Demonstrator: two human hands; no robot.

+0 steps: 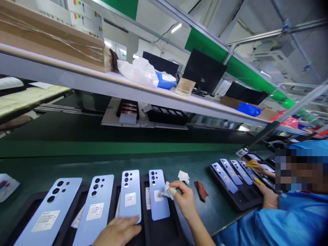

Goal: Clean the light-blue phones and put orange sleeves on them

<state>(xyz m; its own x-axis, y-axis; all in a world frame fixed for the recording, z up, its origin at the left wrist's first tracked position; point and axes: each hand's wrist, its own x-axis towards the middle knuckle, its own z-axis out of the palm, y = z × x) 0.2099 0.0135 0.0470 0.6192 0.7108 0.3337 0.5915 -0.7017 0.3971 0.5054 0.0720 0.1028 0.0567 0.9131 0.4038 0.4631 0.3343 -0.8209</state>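
Observation:
Several light-blue phone back covers lie camera-side up in a black tray (164, 232) in front of me. My right hand (183, 200) pinches a small white wipe (167, 192) against the sticker on the rightmost back cover (159, 194). My left hand (118, 232) rests with fingers flat on the lower end of the neighbouring back cover (130, 196). Two more covers (94, 208) (48, 213) lie further left.
A crumpled white wipe (183, 176) and a dark red cloth (201, 190) lie on the green bench. At right a co-worker in blue (289, 218) handles covers in another black tray (238, 198). A shelf (128, 89) overhead carries boxes, bags and monitors.

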